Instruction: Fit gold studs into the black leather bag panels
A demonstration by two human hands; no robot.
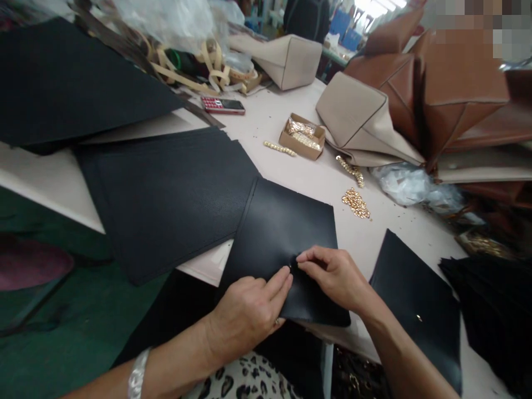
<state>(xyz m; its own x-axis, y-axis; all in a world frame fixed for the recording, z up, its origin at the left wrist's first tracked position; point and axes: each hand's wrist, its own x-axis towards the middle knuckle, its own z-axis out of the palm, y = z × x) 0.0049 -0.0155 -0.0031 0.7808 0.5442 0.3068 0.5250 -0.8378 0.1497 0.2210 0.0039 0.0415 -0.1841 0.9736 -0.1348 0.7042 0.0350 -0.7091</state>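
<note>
A black leather panel (286, 221) lies before me at the table's near edge. My left hand (249, 305) holds its near side, with two fingers pressed on top by a tiny mark near the middle and others curled at the edge. My right hand (338, 274) is closed in a pinch beside those fingertips, over the same spot. Whatever sits in the pinch is dark and too small to name. Another black panel (419, 310) to the right carries a small gold metal piece (419, 318). A heap of gold metal pieces (356, 203) lies beyond my hands.
Stacked black panels (166, 194) spread leftward, near a larger black sheet (75, 83). Farther back are a red phone (223, 105) and a small cardboard box (302, 136) of gold pieces. Beige bags (353, 111) and brown bags (461, 83) crowd the right, by clear plastic (403, 183).
</note>
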